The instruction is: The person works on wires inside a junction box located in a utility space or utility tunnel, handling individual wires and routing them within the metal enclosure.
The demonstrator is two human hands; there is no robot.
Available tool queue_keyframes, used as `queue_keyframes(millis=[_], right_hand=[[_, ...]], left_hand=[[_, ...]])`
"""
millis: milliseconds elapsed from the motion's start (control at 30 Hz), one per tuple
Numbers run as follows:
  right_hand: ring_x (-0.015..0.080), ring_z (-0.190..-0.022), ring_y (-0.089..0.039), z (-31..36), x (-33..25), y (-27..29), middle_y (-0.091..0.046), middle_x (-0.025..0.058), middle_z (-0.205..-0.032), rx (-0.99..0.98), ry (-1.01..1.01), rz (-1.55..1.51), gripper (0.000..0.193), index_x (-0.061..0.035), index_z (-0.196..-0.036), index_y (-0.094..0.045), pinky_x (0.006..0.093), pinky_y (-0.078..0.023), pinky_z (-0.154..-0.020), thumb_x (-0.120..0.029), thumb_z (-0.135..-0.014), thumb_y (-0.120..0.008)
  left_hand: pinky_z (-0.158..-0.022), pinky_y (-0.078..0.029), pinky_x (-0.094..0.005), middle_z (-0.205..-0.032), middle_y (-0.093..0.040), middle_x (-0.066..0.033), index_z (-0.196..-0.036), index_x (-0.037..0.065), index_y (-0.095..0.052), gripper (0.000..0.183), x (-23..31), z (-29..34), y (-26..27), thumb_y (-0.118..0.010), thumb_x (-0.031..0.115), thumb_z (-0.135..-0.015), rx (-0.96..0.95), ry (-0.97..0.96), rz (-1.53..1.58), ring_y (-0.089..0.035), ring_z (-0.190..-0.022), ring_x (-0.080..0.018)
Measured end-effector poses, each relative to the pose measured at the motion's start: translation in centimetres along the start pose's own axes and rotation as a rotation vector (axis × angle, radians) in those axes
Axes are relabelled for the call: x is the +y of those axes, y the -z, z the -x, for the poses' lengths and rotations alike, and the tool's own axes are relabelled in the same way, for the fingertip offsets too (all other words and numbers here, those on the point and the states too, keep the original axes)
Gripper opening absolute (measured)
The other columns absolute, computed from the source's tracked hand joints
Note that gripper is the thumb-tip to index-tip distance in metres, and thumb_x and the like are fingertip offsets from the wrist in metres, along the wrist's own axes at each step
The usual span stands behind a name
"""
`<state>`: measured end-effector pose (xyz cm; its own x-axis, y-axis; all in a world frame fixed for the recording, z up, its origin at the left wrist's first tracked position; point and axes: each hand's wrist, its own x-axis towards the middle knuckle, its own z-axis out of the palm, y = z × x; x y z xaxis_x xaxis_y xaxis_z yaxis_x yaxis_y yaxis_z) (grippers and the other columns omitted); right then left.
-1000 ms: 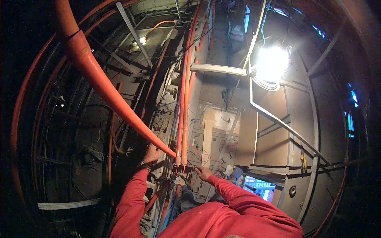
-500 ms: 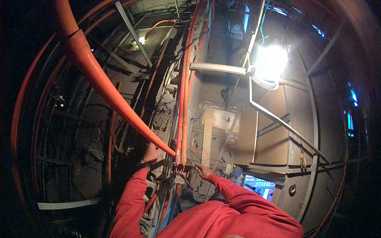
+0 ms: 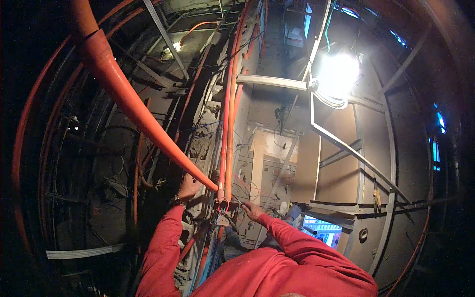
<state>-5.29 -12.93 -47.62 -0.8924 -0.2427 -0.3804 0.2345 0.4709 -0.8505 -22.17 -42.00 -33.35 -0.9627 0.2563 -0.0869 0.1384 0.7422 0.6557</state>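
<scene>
My right hand (image 3: 254,211) is closed around a thin rod-like tool (image 3: 239,201), which points toward a junction box (image 3: 226,221). Loose red and dark wires (image 3: 222,207) come out at this box, where several orange conduits (image 3: 228,168) run down to it. My left hand (image 3: 188,187) is at the edge of the broken masonry wall (image 3: 202,146), just left of the thick orange pipe (image 3: 163,142). Its fingers are partly hidden and dark, so their grip does not show. Both arms wear red sleeves.
A glaring work lamp (image 3: 337,74) hangs at the upper right by a metal frame bar (image 3: 272,84). Metal struts (image 3: 354,161) cross in front of brown board panels (image 3: 341,178). More orange pipes line the dark left side, near a pale metal channel (image 3: 85,253).
The view has shifted very slightly. Both hands keep nearly the same places, the left by the wall and the right by the box.
</scene>
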Motion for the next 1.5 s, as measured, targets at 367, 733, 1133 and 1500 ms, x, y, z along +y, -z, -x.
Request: queue_keyframes(millis=[367, 733, 1133, 1500], right_hand=[[0.0356, -0.107, -0.060, 0.2, 0.2, 0.5, -0.063, 0.0204, -0.115, 0.027, -0.009, -0.033, 0.040, -0.0052, -0.124, -0.056, 0.0411, -0.046, -0.091, -0.034, -0.097, -0.046], [0.0372, -0.109, -0.059, 0.9, -1.6, 0.9, -0.063, 0.0205, -0.115, 0.018, -0.004, 0.010, 0.043, -0.0068, -0.123, -0.057, 0.0430, -0.046, -0.093, -0.038, -0.097, -0.044], [0.0352, -0.097, -0.062, -0.8, 0.8, 3.2, -0.064, 0.0187, -0.107, -0.087, 0.118, 0.062, 0.033, -0.0042, -0.111, -0.060, 0.0441, -0.048, -0.081, -0.028, -0.098, -0.042], [0.0118, -0.056, -0.046, -1.0, 0.6, 6.0, -0.054, 0.0016, -0.066, -0.114, 0.064, 0.009, 0.023, -0.0099, -0.104, -0.066, 0.0309, -0.039, -0.052, -0.026, -0.096, -0.051]], left_hand=[[-0.074, -0.048, -0.0438, -0.093, -0.062, -0.0216, -0.105, -0.002, -0.055, 0.030, 0.3, -0.3, -0.3, -0.062, 0.018, -0.084, 0.065, -0.016, 0.024, -0.062, -0.088, -0.0346], [-0.083, -0.048, -0.0416, -0.106, -0.060, -0.0201, -0.123, -0.001, -0.046, 0.046, -0.1, -0.2, 0.5, -0.064, 0.018, -0.085, -0.071, -0.083, -0.016, -0.060, -0.098, -0.0322], [-0.079, -0.045, -0.0365, -0.091, -0.055, -0.0113, -0.142, 0.003, -0.030, 0.064, 1.0, 0.9, 0.5, -0.060, 0.011, -0.086, 0.035, -0.120, 0.127, -0.054, -0.082, -0.0216], [-0.075, -0.047, -0.0384, -0.089, -0.056, -0.0123, -0.127, -0.001, -0.040, 0.048, 2.0, -0.1, -0.2, -0.060, 0.017, -0.087, 0.072, -0.122, 0.231, -0.057, -0.084, -0.0254]])
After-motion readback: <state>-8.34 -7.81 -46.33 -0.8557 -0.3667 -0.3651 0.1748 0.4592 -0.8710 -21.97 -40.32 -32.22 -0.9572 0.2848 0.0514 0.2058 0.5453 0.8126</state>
